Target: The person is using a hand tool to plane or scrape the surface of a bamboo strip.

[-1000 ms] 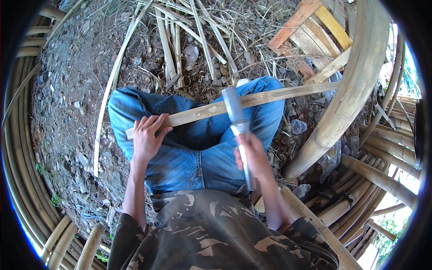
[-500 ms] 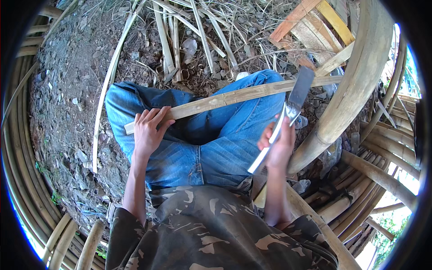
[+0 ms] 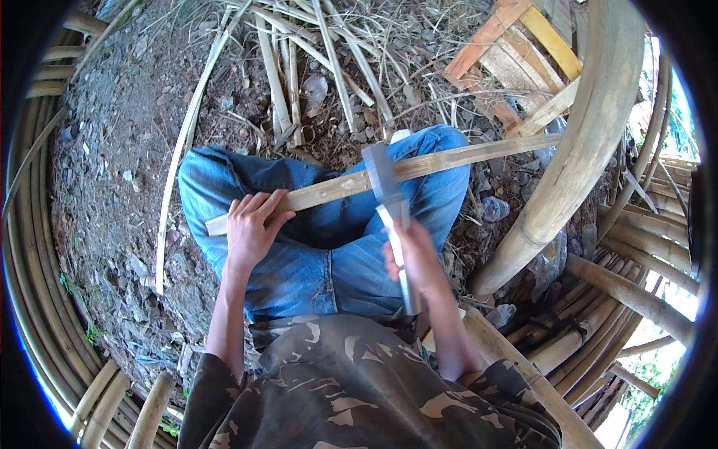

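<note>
A long split bamboo strip (image 3: 456, 156) lies slantwise across my lap over the blue jeans, its near end beside my left knee. My left hand (image 3: 254, 228) is closed round that strip close to its left end. In my right hand (image 3: 416, 258), closed on its handle, is a knife (image 3: 381, 172) with a broad, squared-off grey blade and a pale, shiny grip. The blade crosses the strip near its middle; motion blurs it, so whether it touches is hard to tell.
A thick bamboo pole (image 3: 572, 172) curves down on the right, at the strip's far end. Several thin split strips (image 3: 340, 75) lie on the stony ground ahead. Broken wooden boards (image 3: 516, 63) rest at the far right. More bamboo poles (image 3: 41, 247) line the left edge.
My right hand has swung the knife leftward, from beyond my right knee to the strip's middle. My left hand keeps its place on the strip.
</note>
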